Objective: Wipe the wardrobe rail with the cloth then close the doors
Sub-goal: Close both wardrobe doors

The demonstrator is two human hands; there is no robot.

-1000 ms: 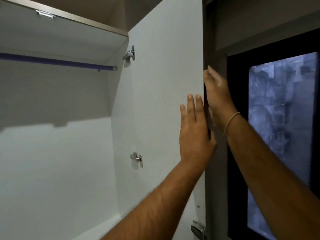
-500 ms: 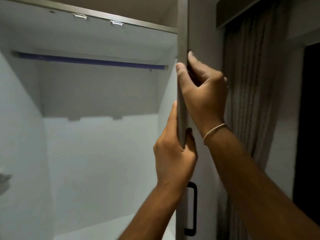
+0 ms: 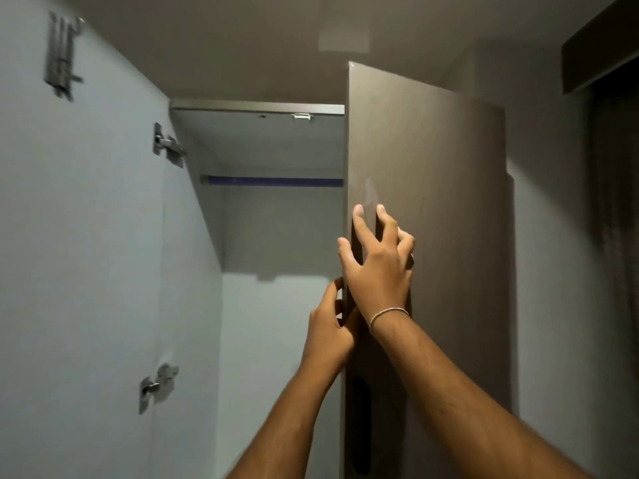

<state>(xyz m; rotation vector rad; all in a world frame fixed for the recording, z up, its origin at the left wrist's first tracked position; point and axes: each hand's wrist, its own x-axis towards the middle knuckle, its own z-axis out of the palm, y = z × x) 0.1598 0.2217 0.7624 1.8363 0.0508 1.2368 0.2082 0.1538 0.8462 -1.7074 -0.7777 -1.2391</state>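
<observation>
Pressing my right hand (image 3: 378,267) flat-fingered against the brown outer face of the right wardrobe door (image 3: 428,236), I am spreading that grip wide, fingers splayed and holding nothing, with the thumb hooking toward the door's leading edge. A thin band (image 3: 389,314) is circling that wrist. My left hand (image 3: 328,330) is sitting just below, its grip curling round the same edge, thumb on the near side and fingers hidden behind the panel. A dark slot handle (image 3: 359,423) is showing on the door beneath my hands. The left door (image 3: 86,271) is standing wide open, its pale inner face turned toward me and carrying metal hinges (image 3: 167,145) high up and lower down (image 3: 157,382). Between the two doors the white wardrobe interior (image 3: 276,340) is showing, and the purple rail (image 3: 276,181) is running across it near the top, its right end hidden behind the door I am holding. No cloth is showing in either hand.
</observation>
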